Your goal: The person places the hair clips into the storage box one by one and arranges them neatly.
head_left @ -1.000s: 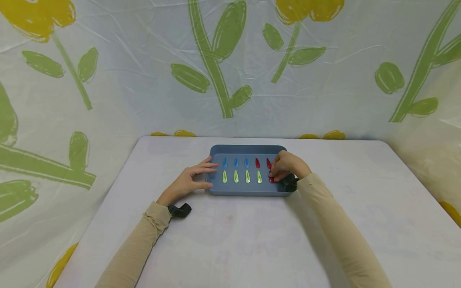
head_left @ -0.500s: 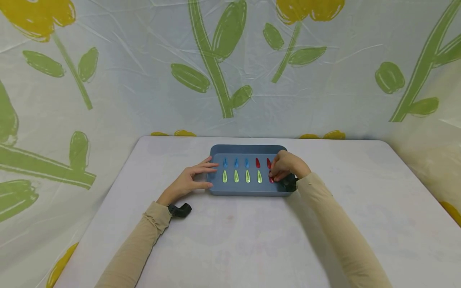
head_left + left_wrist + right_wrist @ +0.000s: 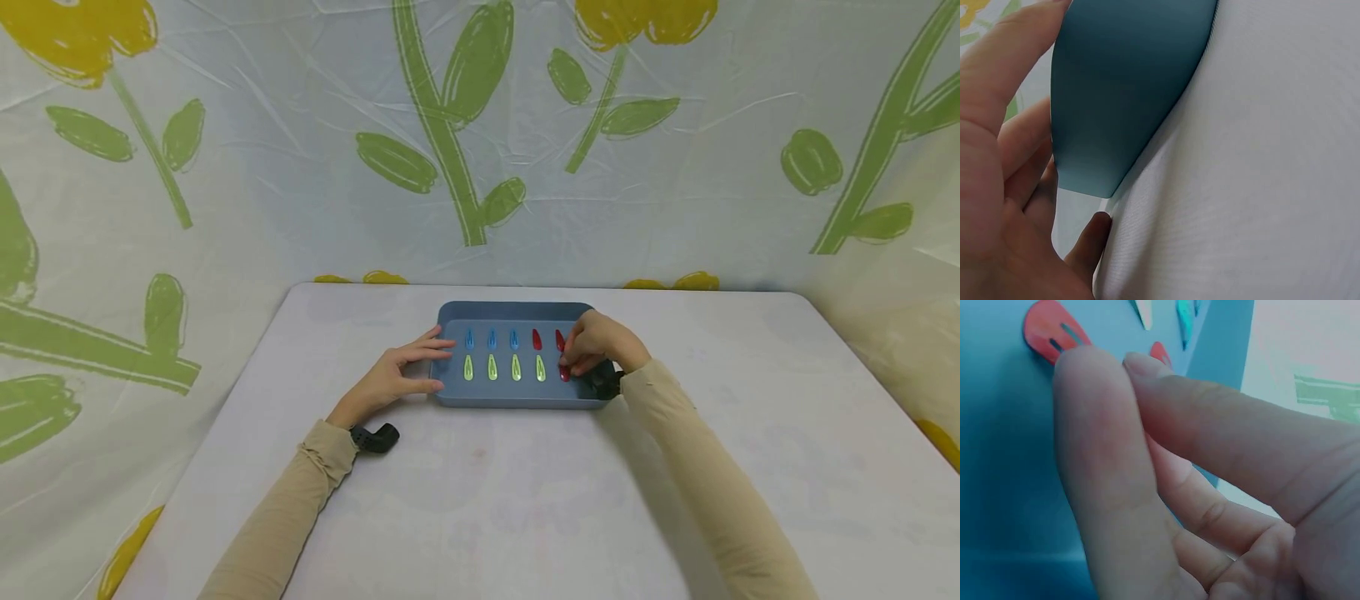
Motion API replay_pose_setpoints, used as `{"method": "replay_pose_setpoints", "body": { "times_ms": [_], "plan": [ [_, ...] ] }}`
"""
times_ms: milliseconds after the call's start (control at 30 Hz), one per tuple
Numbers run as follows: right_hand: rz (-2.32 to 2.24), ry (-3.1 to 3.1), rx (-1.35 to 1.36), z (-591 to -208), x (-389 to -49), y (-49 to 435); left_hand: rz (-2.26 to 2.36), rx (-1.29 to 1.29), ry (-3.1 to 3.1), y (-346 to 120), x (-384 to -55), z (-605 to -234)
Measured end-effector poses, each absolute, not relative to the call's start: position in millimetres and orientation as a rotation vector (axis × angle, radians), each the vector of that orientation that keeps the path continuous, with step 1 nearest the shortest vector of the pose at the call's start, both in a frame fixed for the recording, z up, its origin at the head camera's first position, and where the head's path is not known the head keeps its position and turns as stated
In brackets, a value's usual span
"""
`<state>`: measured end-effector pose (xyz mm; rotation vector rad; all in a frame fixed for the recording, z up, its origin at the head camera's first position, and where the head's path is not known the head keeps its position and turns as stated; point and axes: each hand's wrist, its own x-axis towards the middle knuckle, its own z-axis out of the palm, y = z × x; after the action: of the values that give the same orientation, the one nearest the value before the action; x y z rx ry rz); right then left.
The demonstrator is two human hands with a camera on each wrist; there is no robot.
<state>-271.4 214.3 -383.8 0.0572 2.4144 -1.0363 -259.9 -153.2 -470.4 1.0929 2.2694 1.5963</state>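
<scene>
Inside a blue-grey tray (image 3: pixel 517 402) lie two rows of snap hair clips. My right hand (image 3: pixel 603 342) is over the tray's right side. Its thumb and index finger pinch the narrow end of a red hair clip (image 3: pixel 1050 328) at the right end of the near row; the fingertips hide that end. Just beyond is another red clip (image 3: pixel 559 339), partly covered by the hand. My left hand (image 3: pixel 397 375) rests at the tray's left end, fingers spread and fairly straight over the rim. In the left wrist view, the fingers lie along the tray's end wall (image 3: pixel 1129 81).
Several green clips (image 3: pixel 492 367) fill the rest of the near row. Three blue clips (image 3: pixel 491 338) and a red clip (image 3: pixel 536 339) lie in the far row. The tray stands near the back of a white table (image 3: pixel 480 500), before a flower-printed curtain (image 3: pixel 300 167).
My right hand has shifted very slightly, and a little more of the red hair clip under its fingertips shows. The left hand and the tray have stayed in place.
</scene>
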Motion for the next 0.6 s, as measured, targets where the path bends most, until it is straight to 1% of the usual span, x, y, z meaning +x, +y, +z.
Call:
{"method": "replay_pose_setpoints", "body": {
  "times_ms": [400, 600],
  "plan": [
    [-1.143, 2.475, -0.067, -360.3, -259.8, 225.0, 1.581, 1.05, 2.249, -155.3, -262.0, -461.6],
    [-1.237, 2.58, -0.151, -350.4, -248.5, 233.5, 1.514, 1.076, 2.334, -155.2, -267.6, -457.1]
  ]
}}
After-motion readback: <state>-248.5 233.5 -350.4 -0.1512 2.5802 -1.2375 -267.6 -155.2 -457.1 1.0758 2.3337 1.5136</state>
